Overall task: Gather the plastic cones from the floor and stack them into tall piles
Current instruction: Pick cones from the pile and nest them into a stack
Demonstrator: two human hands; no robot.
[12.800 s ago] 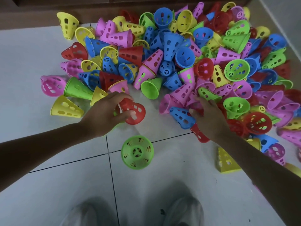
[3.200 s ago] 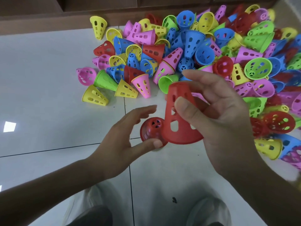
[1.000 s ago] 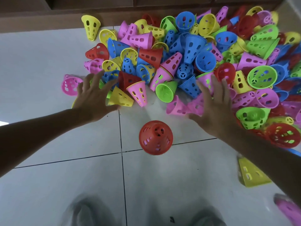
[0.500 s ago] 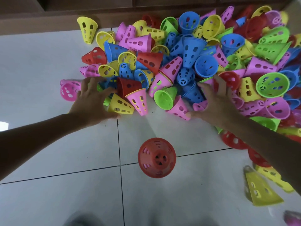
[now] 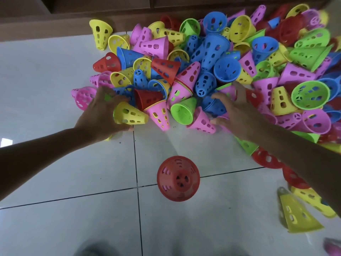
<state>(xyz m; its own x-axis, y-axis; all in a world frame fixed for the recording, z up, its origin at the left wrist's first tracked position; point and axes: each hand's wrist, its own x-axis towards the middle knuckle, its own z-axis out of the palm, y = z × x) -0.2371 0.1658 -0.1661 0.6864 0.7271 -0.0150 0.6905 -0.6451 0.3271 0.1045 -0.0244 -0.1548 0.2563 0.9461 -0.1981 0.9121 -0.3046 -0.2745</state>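
A big heap of perforated plastic cones (image 5: 212,58) in pink, blue, yellow, green and red covers the white tiled floor ahead. Nearer to me, a short stack of red cones (image 5: 178,178) stands upright on the tiles, seen from above. My left hand (image 5: 101,115) is at the heap's left edge, its fingers and thumb curled round the wide end of a yellow cone (image 5: 132,115). My right hand (image 5: 238,113) reaches into the heap's front, fingers spread and straight over pink and blue cones, holding nothing that I can see.
A wooden furniture base (image 5: 55,24) runs along the far side of the heap. Loose red cones (image 5: 265,159) lie under my right forearm, and a yellow cone (image 5: 295,215) lies at the lower right. My shoes (image 5: 92,250) show blurred at the bottom edge.
Both hands have pushed farther into the heap. My left hand has closed round the yellow cone at the left edge. The red stack has not moved.
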